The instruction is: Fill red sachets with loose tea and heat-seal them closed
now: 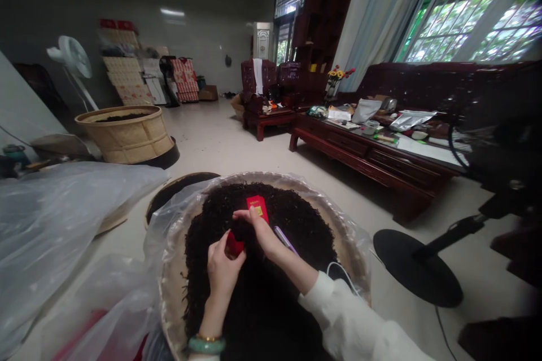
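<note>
My left hand point(223, 267) is closed round a small red packet point(234, 244), held just above a heap of dark dried leaves that looks like loose tea point(296, 211). To its right, my right hand point(258, 229) reaches over the leaves with its fingers stretched out to the left and the thumb apart. What lies under its palm is hidden. Beyond that hand, flat red packets point(261, 207) with gold print rest on the leaves. A thin purple-and-white object point(285, 240) lies beside my right forearm. All of this sits in a large round basket point(171, 293) lined with clear plastic.
Clear plastic sheeting point(76, 203) spreads over the left side. A second woven basket point(127, 138) stands behind it. At right are a fan's round black base point(417, 268) and a dark wooden table point(351, 161) covered with bags and papers. A white cable point(345, 275) crosses the basket's right rim.
</note>
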`<act>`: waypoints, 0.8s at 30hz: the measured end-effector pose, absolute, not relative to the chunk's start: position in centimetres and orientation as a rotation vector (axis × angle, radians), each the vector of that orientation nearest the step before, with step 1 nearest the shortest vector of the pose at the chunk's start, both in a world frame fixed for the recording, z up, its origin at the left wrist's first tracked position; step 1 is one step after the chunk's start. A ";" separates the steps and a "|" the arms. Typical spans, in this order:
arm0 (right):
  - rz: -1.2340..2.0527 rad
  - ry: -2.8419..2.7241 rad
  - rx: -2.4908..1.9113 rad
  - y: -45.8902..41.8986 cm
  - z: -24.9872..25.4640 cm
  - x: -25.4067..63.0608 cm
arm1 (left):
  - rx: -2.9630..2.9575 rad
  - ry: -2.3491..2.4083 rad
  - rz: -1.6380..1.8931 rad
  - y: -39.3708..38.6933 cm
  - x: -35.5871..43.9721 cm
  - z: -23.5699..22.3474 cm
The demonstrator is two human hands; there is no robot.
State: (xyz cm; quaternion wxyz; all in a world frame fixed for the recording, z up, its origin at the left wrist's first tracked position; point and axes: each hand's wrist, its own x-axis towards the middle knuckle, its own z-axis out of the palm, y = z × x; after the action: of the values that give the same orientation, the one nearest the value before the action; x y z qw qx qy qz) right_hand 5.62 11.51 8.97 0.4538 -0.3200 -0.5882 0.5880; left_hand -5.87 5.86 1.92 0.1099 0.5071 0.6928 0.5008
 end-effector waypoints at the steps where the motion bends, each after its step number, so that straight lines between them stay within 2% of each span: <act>1: 1.450 -1.510 -0.811 11.3 9.0 5.8 | 1.489 2.042 1.480 5.9 -6.0 1.8; 10: 1.230 -2.214 -0.933 8.8 10.3 7.4 | 1.515 2.016 1.520 6.1 -5.9 0.3; 16: 1.126 -1.817 -0.784 10.0 9.0 7.0 | 1.488 2.036 1.486 5.7 -5.8 0.6; 19: 1.052 -1.778 -0.865 9.7 8.9 7.4 | 1.452 2.040 1.468 5.5 -5.9 0.7; 24: 0.633 -2.343 -1.056 7.1 9.9 7.3 | 1.478 1.999 1.469 5.3 -5.9 -0.2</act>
State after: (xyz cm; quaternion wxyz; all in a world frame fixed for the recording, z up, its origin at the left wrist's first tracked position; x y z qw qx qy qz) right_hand 7.34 7.07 9.94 0.2451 -0.3868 -0.8582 0.2319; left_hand -5.86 5.32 -0.22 0.1268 0.5077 0.6866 0.5046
